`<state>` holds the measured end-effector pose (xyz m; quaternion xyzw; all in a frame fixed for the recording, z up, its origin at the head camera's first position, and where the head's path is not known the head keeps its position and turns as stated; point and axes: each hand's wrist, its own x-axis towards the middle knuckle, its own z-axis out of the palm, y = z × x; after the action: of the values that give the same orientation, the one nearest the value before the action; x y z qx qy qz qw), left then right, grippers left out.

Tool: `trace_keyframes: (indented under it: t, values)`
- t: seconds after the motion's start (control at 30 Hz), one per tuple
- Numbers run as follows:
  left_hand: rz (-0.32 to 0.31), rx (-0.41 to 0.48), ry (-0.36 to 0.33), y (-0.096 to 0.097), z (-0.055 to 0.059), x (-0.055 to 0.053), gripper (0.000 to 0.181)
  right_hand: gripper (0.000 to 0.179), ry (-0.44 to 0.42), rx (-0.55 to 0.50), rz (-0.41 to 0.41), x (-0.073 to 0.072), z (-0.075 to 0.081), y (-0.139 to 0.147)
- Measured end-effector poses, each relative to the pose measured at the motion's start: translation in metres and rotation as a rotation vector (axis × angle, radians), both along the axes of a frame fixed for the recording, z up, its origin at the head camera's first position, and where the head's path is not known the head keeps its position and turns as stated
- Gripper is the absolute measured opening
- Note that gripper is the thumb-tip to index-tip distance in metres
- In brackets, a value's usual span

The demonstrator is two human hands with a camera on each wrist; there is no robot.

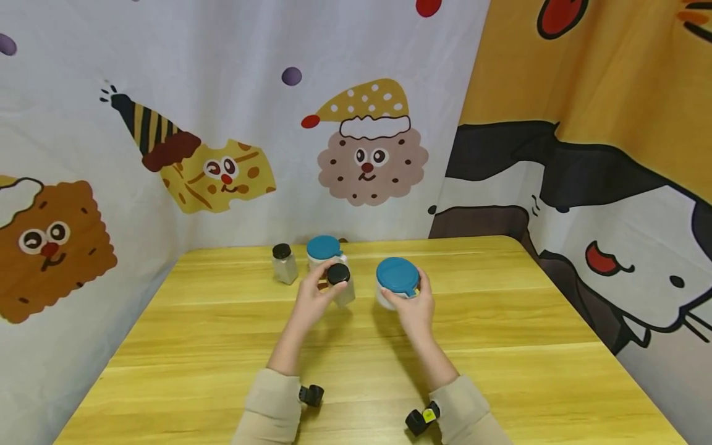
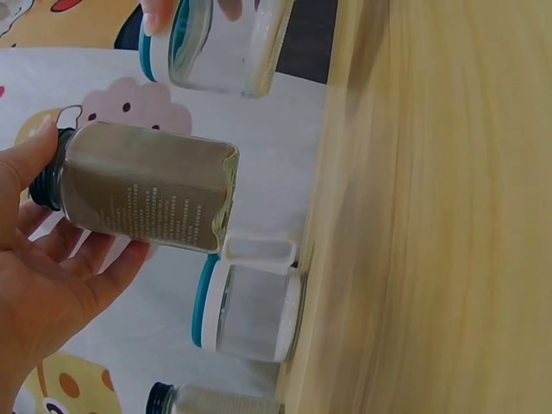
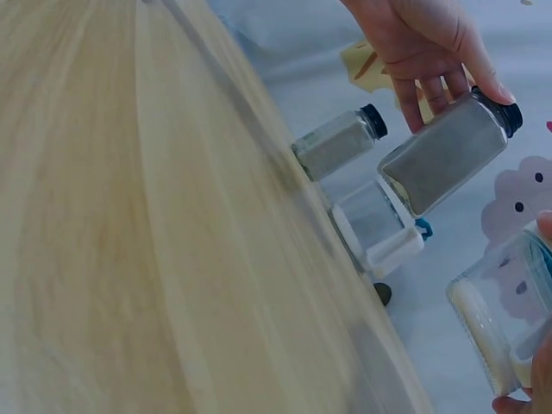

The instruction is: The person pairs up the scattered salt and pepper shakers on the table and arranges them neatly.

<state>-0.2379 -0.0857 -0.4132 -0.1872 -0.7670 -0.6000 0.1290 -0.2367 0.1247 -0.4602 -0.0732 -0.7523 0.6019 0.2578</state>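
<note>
My left hand [image 1: 315, 296] grips a square glass jar [image 2: 147, 183] with a black lid near its top, thumb on one side and fingers on the other. The jar is filled with a greyish-brown powder and hangs above the table. In my right hand [image 1: 416, 307] is a clear jar [image 1: 397, 281] with a blue lid and a little pale stuff at its bottom, also raised off the wood. Behind the left hand stands a second blue-lidded jar [image 2: 254, 312] with a white handle. Left of it is another black-lidded jar [image 1: 285, 266] with pale contents.
The wooden table [image 1: 356, 358] ends at a patterned curtain [image 1: 233, 74] close behind the standing jars. A small dark round thing [image 3: 383, 293] shows by the back edge in the right wrist view. Black wrist cameras [image 1: 311, 395] sit at both sleeves.
</note>
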Motion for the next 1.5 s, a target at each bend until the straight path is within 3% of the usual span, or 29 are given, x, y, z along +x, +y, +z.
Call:
trace_keyframes:
  t: [0.13,0.57,1.0,1.07,1.3,1.43,1.5]
  values:
    - [-0.002,0.011,-0.001,0.004,-0.012,-0.008,0.048,0.087,-0.029,-0.002,-0.008,0.001,0.001,0.004]
    - [-0.029,-0.042,0.045,0.025,-0.018,-0.01,0.046,0.087,0.008,-0.013,-0.034,0.001,0.003,0.016]
    - [-0.117,-0.03,-0.01,0.039,-0.031,-0.009,0.046,0.09,-0.001,-0.005,-0.064,0.005,-0.002,0.034]
    - [-0.134,-0.029,-0.019,0.041,-0.03,-0.008,0.046,0.089,-0.005,-0.001,-0.072,0.005,-0.003,0.036]
    - [-0.183,-0.025,-0.038,0.044,0.0,0.011,0.044,0.088,0.005,0.024,-0.085,0.007,-0.005,0.041]
    - [-0.198,-0.023,-0.041,0.046,0.0,0.011,0.044,0.089,0.0,0.033,-0.094,0.009,-0.005,0.044]
    - [-0.202,-0.018,-0.034,0.048,-0.011,0.004,0.045,0.089,-0.005,0.033,-0.098,0.01,-0.005,0.045]
